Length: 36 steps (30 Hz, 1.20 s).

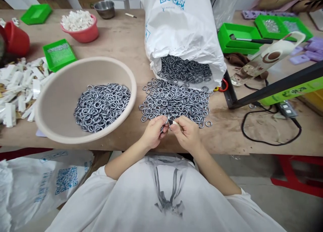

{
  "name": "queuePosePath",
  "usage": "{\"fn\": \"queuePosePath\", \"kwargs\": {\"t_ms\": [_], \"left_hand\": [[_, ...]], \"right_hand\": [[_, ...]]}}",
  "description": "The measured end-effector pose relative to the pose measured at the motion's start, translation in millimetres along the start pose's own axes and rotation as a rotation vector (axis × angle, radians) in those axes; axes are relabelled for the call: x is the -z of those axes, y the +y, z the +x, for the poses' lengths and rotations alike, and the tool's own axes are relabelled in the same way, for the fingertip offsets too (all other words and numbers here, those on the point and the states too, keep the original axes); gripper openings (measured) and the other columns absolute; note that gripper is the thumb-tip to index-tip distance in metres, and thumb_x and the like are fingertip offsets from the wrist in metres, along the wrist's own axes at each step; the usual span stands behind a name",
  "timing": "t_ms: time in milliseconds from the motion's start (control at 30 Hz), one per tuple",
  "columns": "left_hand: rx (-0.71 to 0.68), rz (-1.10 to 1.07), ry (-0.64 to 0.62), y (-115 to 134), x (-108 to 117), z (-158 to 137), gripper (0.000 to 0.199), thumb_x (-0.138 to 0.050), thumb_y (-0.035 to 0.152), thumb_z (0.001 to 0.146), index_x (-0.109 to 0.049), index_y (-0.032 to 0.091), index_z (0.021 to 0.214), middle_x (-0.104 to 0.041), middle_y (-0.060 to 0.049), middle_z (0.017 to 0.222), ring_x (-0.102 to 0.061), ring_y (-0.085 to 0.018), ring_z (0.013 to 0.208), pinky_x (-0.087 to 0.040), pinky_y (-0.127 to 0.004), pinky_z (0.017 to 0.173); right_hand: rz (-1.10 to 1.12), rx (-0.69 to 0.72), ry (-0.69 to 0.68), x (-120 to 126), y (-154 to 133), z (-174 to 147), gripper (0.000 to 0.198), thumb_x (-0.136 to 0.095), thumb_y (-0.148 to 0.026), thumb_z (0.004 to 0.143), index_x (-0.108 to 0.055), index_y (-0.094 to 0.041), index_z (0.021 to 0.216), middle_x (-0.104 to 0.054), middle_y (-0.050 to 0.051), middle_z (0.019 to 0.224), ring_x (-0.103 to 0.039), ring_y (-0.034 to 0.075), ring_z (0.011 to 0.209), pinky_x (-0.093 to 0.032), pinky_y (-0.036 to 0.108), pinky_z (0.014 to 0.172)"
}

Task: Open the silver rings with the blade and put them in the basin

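My left hand [155, 131] is closed, pinching grey rings [164, 123] between thumb and fingers. Close beside it, my right hand [187, 132] is closed on a small pale-handled tool [175, 123] with a dark tip that points at the rings; its exact kind is hidden by the fingers. Just beyond both hands, a loose pile of grey rings [176, 99] lies on the wooden table. It spills from the mouth of a white sack [181, 33] lying on its side. To the left, a large beige basin [55, 107] holds many more such rings [102, 107].
White plastic parts [17, 87] are heaped at the far left, near green trays [59, 55] and a red bowl [84, 35] of white pieces. On the right stand a black metal frame [272, 87], a black cable [252, 139], a bottle [264, 60] and another person's arms [287, 0].
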<state>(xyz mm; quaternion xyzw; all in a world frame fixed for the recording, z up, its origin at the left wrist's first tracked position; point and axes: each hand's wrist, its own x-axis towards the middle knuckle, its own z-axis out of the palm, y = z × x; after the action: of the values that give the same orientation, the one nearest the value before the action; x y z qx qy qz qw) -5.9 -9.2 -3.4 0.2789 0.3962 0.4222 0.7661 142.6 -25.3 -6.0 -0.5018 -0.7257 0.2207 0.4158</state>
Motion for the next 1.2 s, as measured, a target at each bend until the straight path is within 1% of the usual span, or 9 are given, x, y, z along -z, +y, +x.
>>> {"fn": "queuePosePath", "kwargs": {"t_ms": [300, 500, 600, 700, 800, 867, 1000, 1100, 1200], "left_hand": [[0.014, -0.002, -0.001, 0, 0, 0, 0.035, -0.071, 0.041, 0.068, -0.044, 0.019, 0.065, -0.039, 0.008, 0.050, -0.028, -0.003, 0.041, -0.020, -0.014, 0.037], [0.092, 0.087, -0.122, -4, 3, -7, 0.038, -0.072, 0.045, 0.069, -0.046, 0.018, 0.064, -0.041, 0.007, 0.050, -0.029, -0.003, 0.039, -0.019, -0.015, 0.036], [0.112, 0.111, -0.162, -2, 6, -11, 0.038, -0.074, 0.045, 0.069, -0.049, 0.017, 0.063, -0.043, 0.006, 0.051, -0.033, -0.003, 0.040, -0.021, -0.015, 0.036], [0.101, 0.084, -0.106, 3, 12, -9, 0.028, -0.072, 0.039, 0.072, -0.058, 0.015, 0.073, -0.047, 0.005, 0.054, -0.037, -0.004, 0.040, -0.023, -0.015, 0.036], [0.124, 0.062, -0.124, 4, 15, -2, 0.024, -0.065, 0.027, 0.073, -0.065, 0.014, 0.093, -0.051, 0.005, 0.055, -0.040, -0.005, 0.039, -0.025, -0.016, 0.036], [0.125, 0.032, -0.114, 1, 14, 3, 0.026, -0.061, 0.021, 0.069, -0.063, 0.016, 0.094, -0.054, 0.005, 0.057, -0.042, -0.006, 0.039, -0.027, -0.016, 0.035], [0.169, -0.031, -0.080, -2, 13, 9, 0.014, -0.058, 0.026, 0.068, -0.056, 0.018, 0.080, -0.058, 0.001, 0.063, -0.049, -0.010, 0.043, -0.030, -0.017, 0.033], [0.223, -0.075, -0.088, -1, 13, 9, 0.020, -0.059, 0.036, 0.072, -0.055, 0.017, 0.077, -0.057, 0.000, 0.065, -0.051, -0.010, 0.046, -0.031, -0.017, 0.032], [0.226, -0.057, -0.075, -5, 8, 6, 0.031, -0.068, 0.043, 0.074, -0.050, 0.017, 0.075, -0.053, 0.003, 0.064, -0.046, -0.006, 0.043, -0.025, -0.014, 0.032]], "right_hand": [[-0.098, 0.053, -0.025, -1, -3, -2, 0.037, -0.049, -0.046, 0.099, -0.060, -0.022, 0.073, -0.059, 0.000, 0.065, -0.052, 0.013, 0.061, -0.035, 0.027, 0.059], [-0.089, -0.177, 0.026, -3, 17, 4, 0.042, -0.051, -0.051, 0.096, -0.057, -0.021, 0.068, -0.053, -0.002, 0.060, -0.047, 0.013, 0.058, -0.032, 0.027, 0.058], [-0.148, -0.328, 0.140, 20, 49, 3, 0.045, -0.051, -0.056, 0.094, -0.058, -0.020, 0.068, -0.047, -0.003, 0.058, -0.044, 0.013, 0.057, -0.029, 0.027, 0.058], [-0.243, -0.410, 0.270, 58, 83, -12, 0.042, -0.055, -0.058, 0.091, -0.067, -0.019, 0.082, -0.059, 0.001, 0.070, -0.052, 0.017, 0.068, -0.035, 0.029, 0.064], [-0.451, -0.480, 0.204, 84, 105, -33, 0.039, -0.066, -0.057, 0.082, -0.072, -0.019, 0.087, -0.064, 0.006, 0.080, -0.056, 0.024, 0.079, -0.039, 0.033, 0.070], [-0.501, -0.513, 0.130, 89, 113, -44, 0.036, -0.065, -0.053, 0.083, -0.074, -0.019, 0.089, -0.066, 0.008, 0.085, -0.058, 0.026, 0.084, -0.041, 0.036, 0.073], [-0.432, -0.554, 0.103, 85, 126, -52, 0.027, -0.066, -0.044, 0.081, -0.073, -0.020, 0.090, -0.070, 0.008, 0.091, -0.060, 0.027, 0.087, -0.043, 0.038, 0.076], [-0.317, -0.628, 0.120, 88, 130, -50, 0.027, -0.072, -0.041, 0.073, -0.069, -0.019, 0.087, -0.069, 0.006, 0.084, -0.059, 0.024, 0.079, -0.042, 0.036, 0.073], [-0.043, -0.653, 0.166, 83, 113, -40, 0.026, -0.075, -0.041, 0.069, -0.064, -0.019, 0.079, -0.063, 0.001, 0.073, -0.054, 0.019, 0.071, -0.041, 0.033, 0.069]]}}
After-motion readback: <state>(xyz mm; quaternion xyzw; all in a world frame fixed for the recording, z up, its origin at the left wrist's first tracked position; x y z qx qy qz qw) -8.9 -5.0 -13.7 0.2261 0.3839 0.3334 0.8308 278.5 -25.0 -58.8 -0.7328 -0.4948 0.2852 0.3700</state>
